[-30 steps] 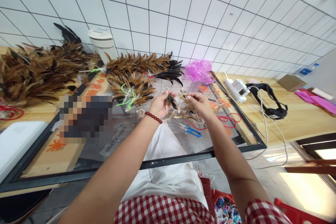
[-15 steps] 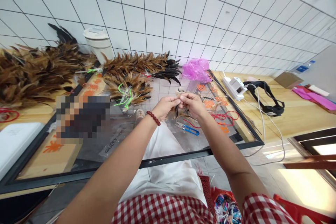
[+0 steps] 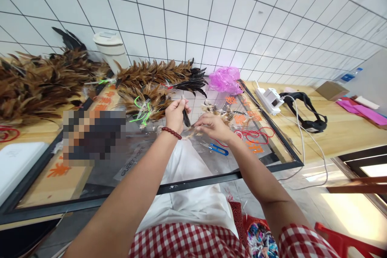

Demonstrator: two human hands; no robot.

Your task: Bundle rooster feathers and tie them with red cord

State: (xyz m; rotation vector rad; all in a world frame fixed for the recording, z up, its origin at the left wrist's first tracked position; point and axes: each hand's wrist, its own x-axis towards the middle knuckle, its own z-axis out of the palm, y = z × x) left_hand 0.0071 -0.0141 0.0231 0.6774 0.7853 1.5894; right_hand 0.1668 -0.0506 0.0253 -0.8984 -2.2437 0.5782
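Note:
My left hand (image 3: 177, 116), with a beaded bracelet at the wrist, is closed around a dark feather (image 3: 186, 119) whose tip points down toward me. Lower and to the right, my right hand (image 3: 214, 126) has its fingertips pinched together over light brown wisps; whether it grips them is hard to make out. Just behind it lies a loose pile of pale and brown feathers (image 3: 225, 113). Blue thread snips (image 3: 219, 149) rest on the glass below my right hand, beside a tangle of red cord (image 3: 260, 134). A feather bundle with green ties (image 3: 151, 102) lies left of my left hand.
Long brown feather bunches (image 3: 157, 73) line the wall. A white tumbler (image 3: 110, 48) and a pink plastic bag (image 3: 225, 80) stand behind. At right are a white power strip (image 3: 269, 98) with cables and a black strap frame (image 3: 305, 111). A black frame edge (image 3: 199, 180) runs nearest me.
My hands have come apart. The left moved left with the dark feather, while the right dropped slightly lower, uncovering the feather pile behind it.

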